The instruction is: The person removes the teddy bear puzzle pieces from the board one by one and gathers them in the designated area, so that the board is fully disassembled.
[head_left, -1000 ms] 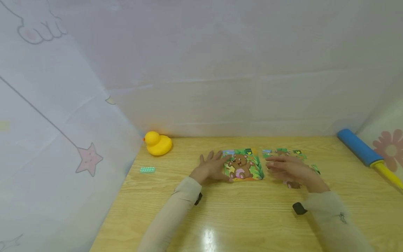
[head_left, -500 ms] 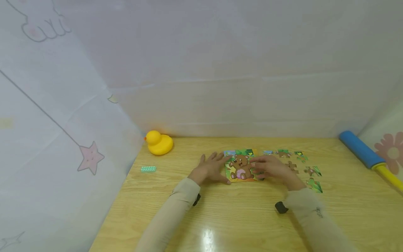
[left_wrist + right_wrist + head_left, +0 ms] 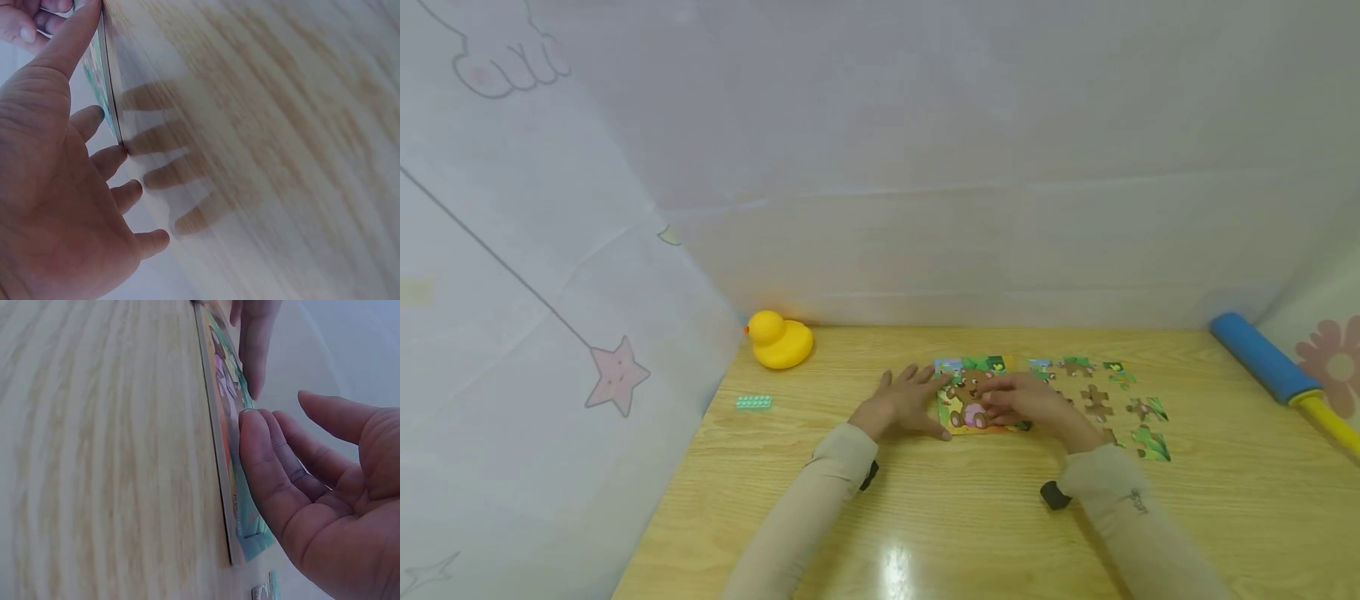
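Note:
A bear picture puzzle point(image 3: 972, 416) lies flat on the wooden table. My left hand point(image 3: 895, 407) rests at its left edge with the fingers spread; in the left wrist view the thumb and a fingertip touch the puzzle's edge point(image 3: 100, 78). Over the picture's right half is my right hand point(image 3: 1033, 406), its bent fingertips at the surface in the right wrist view and nothing seen between them. Loose jigsaw pieces lie to the right, among them a brown one point(image 3: 1097, 403), a green one point(image 3: 1152, 444) and a brown-green one point(image 3: 1077, 367). The right hand hides part of the picture.
A yellow rubber duck point(image 3: 781, 340) sits at the back left, with a small mint-green studded strip point(image 3: 754, 402) in front of it. At the far right lies a blue tube with a yellow handle point(image 3: 1262, 357). White printed cloth walls point(image 3: 880, 250) border the table.
My right hand has moved left from over the loose pieces onto the bear picture, uncovering several pieces. The left hand has stayed at the puzzle's left edge.

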A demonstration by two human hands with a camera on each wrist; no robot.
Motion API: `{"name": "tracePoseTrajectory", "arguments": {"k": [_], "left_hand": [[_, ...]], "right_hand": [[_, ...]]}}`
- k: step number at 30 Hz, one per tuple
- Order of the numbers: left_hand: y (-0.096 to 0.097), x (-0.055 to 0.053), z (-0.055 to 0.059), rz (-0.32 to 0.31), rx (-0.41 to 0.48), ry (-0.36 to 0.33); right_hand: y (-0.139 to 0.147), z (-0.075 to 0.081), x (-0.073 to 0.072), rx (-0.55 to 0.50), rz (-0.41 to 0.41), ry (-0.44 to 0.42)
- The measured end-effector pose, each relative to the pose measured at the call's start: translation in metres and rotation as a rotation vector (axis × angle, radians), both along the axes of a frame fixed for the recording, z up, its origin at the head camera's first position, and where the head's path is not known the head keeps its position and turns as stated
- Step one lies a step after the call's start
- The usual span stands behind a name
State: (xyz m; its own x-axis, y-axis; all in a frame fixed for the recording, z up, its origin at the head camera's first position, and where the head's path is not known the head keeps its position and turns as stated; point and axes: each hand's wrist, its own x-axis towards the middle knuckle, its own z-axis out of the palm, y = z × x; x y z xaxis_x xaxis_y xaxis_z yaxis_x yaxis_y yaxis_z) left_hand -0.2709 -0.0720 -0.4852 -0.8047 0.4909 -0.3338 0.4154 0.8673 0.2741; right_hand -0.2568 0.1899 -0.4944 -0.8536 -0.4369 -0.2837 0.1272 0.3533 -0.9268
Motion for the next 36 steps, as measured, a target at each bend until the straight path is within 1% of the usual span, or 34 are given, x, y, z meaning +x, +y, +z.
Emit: {"name": "tracePoseTrajectory", "arguments": {"k": [6, 9, 16, 20, 27, 36], "left_hand": [[0.000, 0.000, 0.000, 0.000, 0.005, 0.009], [0.001, 0.001, 0.002, -0.011, 0.001, 0.012], [0.003, 0.000, 0.006, -0.028, -0.002, -0.008], [0.003, 0.000, 0.007, -0.034, -0.004, -0.020], [0.003, -0.002, 0.004, -0.030, -0.008, -0.018], [0.003, -0.003, 0.003, -0.036, -0.011, -0.019]], "right_hand": [[-0.007, -0.002, 0.001, 0.040, 0.000, 0.016], [-0.009, -0.001, 0.002, 0.062, 0.000, 0.030], [-0.017, -0.002, 0.002, 0.152, -0.004, 0.104], [-0.021, -0.002, 0.002, 0.187, -0.004, 0.108], [-0.025, 0.000, 0.004, 0.253, -0.018, 0.116], [-0.026, 0.000, 0.005, 0.254, -0.040, 0.100]]}}
